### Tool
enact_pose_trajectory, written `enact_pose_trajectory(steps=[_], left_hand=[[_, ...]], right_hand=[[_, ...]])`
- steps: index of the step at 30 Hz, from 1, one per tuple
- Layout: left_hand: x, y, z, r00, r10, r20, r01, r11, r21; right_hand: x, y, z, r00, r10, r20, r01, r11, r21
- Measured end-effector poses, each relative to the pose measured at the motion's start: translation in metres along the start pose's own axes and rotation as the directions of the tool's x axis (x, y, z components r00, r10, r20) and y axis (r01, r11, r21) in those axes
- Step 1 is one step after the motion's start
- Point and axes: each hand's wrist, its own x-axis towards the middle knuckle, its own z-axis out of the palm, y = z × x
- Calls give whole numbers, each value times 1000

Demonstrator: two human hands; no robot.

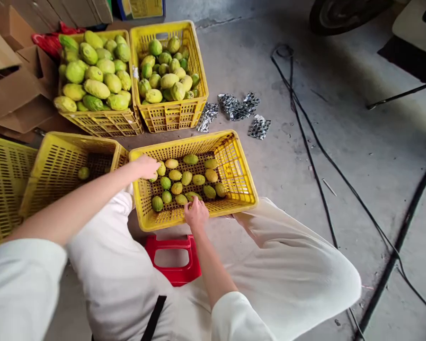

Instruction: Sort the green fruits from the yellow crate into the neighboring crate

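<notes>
A yellow plastic crate stands before me between my knees, with several green-yellow lemons spread in a single layer on its perforated floor. At the crate's left end, my left hand reaches over the rim, its fingers closed around a lemon that is partly covered by the hand. My right hand is over the near rim with its fingers bent together. They close on a lemon largely hidden under them, beside another greenish lemon.
Behind stand two yellow crates heaped with lemons. On the left, another yellow crate holds few lemons. A red stool is below me. Crumpled silvery packets, black cables, cardboard boxes and a wheel surround the area.
</notes>
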Motion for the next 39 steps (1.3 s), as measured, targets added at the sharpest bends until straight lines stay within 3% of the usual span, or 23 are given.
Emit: enact_pose_trajectory(steps=[3,5,9,12,15,17,22,30,34,39], left_hand=[[33,20,43,995,-61,84,61,998,0],[43,21,67,993,-110,45,111,993,-28],[47,6,110,972,-234,-31,232,972,-40],[54,-7,134,955,-277,-106,261,955,-140],[69,-12,148,951,-301,-67,288,946,-151],[79,-12,152,955,-292,-50,287,954,-90],[91,-15,160,974,-164,-155,177,982,70],[98,-19,166,988,-153,-17,154,975,163],[90,-17,149,990,-129,56,120,983,138],[73,-7,106,993,-46,106,44,999,22]], right_hand=[[-1,1,4,999,-32,-44,34,999,38],[-3,3,7,995,-64,-77,68,996,53],[-6,6,12,990,-93,-108,99,994,52],[-9,7,15,986,-110,-126,115,993,34],[-11,9,17,985,-111,-130,114,993,14],[-14,11,18,984,-117,-136,120,993,11],[-18,14,19,973,-176,-148,178,984,5],[-20,19,18,973,-197,-116,198,980,-3],[-18,18,17,979,-181,-90,182,983,2],[-13,14,15,988,-142,-60,143,990,13]])
